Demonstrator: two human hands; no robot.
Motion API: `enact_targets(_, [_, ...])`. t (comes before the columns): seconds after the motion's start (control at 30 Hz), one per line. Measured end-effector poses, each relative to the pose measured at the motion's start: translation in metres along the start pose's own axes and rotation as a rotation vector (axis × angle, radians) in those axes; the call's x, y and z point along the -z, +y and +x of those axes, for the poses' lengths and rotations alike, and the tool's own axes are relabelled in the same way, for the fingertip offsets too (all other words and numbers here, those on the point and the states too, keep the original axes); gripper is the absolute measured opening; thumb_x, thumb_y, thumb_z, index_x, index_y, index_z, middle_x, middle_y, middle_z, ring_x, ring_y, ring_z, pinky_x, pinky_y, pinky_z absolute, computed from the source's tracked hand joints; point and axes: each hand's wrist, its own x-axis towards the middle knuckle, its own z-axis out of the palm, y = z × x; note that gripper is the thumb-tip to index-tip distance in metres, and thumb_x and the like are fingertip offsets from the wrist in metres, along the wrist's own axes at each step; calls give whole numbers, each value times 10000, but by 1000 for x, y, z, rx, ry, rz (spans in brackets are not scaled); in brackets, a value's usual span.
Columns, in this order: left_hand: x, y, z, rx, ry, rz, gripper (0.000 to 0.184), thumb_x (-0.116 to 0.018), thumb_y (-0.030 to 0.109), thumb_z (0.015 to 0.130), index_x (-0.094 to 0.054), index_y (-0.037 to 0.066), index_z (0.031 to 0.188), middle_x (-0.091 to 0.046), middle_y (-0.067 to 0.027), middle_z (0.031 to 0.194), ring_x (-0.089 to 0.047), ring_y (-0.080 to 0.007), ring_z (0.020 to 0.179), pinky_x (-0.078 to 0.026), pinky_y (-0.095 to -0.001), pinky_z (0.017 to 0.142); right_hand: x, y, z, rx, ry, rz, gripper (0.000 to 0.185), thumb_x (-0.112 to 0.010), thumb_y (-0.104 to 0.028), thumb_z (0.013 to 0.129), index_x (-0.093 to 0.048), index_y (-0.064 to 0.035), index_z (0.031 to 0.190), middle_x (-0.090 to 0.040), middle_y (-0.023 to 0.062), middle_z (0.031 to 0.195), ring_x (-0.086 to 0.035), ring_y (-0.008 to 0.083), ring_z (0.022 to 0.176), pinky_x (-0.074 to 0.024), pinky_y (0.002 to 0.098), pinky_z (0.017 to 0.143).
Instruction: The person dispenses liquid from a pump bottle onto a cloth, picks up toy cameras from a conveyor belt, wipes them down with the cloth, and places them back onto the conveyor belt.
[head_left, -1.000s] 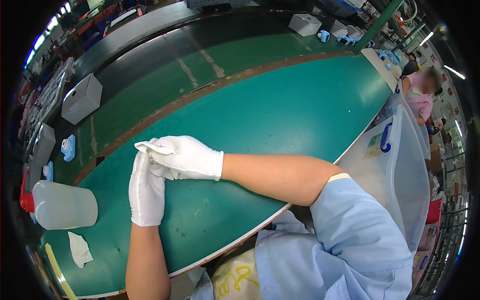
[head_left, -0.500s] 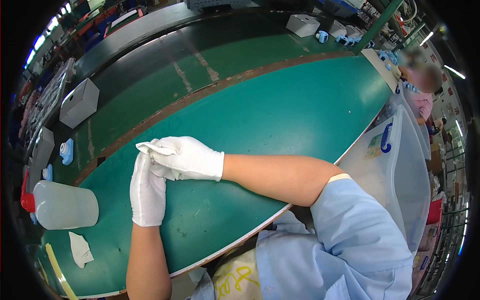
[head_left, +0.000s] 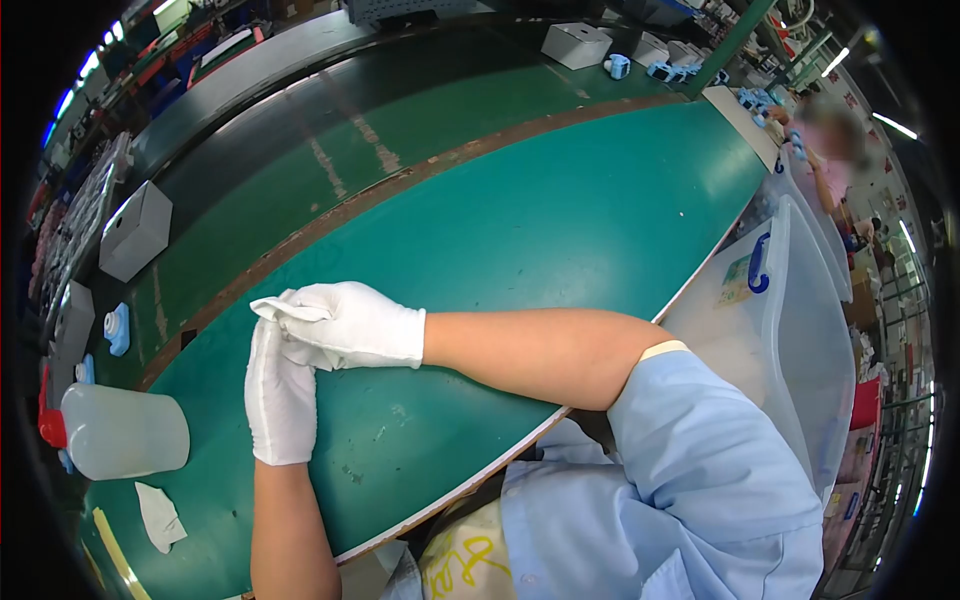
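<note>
My left hand (head_left: 281, 405) wears a white cloth glove and points away from me over the green table (head_left: 470, 270). My right hand (head_left: 355, 327), also in a white glove, lies across its fingertips. The two touch, with the fingers closed against each other. Folded white glove cloth shows where they meet, at the tips. Whatever may lie between the fingers is hidden. Left of my hands, a translucent jug (head_left: 130, 432) with a red cap lies on its side, near a white scrap (head_left: 160, 516) on the tabletop.
Beyond the table edge runs a dark green conveyor (head_left: 250, 190) with a white box (head_left: 137, 232) and a light-blue part (head_left: 117, 329). Clear plastic bins (head_left: 800, 350) stand at the right. A person in pink (head_left: 830, 175) is near the far right end by several blue parts.
The whole view has shifted slightly, so the scene sits a little farther left. My hands stay pressed together in nearly the same pose.
</note>
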Motion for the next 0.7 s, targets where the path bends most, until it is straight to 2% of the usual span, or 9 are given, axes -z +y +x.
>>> enact_targets(0.1, [-5,2,-1,7,-7,10,425,-438,226,1023,-417,-23,1367,-488,-92,1339,-455,-197,1257,-343,-345,1076,-2,-6,-1,12,-12,12,379,-545,-468,950,-608,-95,955,-568,0,780,-509,96,679,-455,253,602])
enact_targets(0.13, [-5,1,-1,7,-25,15,430,-428,232,1026,-414,-26,1369,-485,-91,1343,-452,-196,1262,-339,-343,1081,0,-10,-5,-18,0,-69,389,-530,-477,956,-606,-96,949,-563,0,766,-501,102,655,-450,257,587])
enact_targets(0.23, [-9,-1,-1,-4,-14,26,436,-422,236,1027,-406,-31,1372,-481,-97,1346,-447,-197,1267,-336,-343,1086,5,-12,-6,-51,-11,-57,277,-540,-293,981,-607,-101,1168,-594,-20,857,-497,59,662,-417,229,545])
enact_targets(0.43, [-15,-4,1,11,-31,21,455,-423,243,1027,-383,-41,1382,-472,-112,1353,-439,-204,1278,-330,-346,1090,13,-10,-6,-49,-38,-15,318,-541,-297,980,-596,-112,1233,-599,-14,877,-506,61,678,-419,229,548])
enact_targets(0.7, [-18,-3,1,16,-14,16,460,-424,251,1028,-385,-49,1374,-469,-116,1354,-434,-206,1282,-328,-347,1093,13,-10,-6,-59,-27,-14,324,-553,-312,975,-600,-106,1221,-603,-16,895,-521,59,694,-434,226,557])
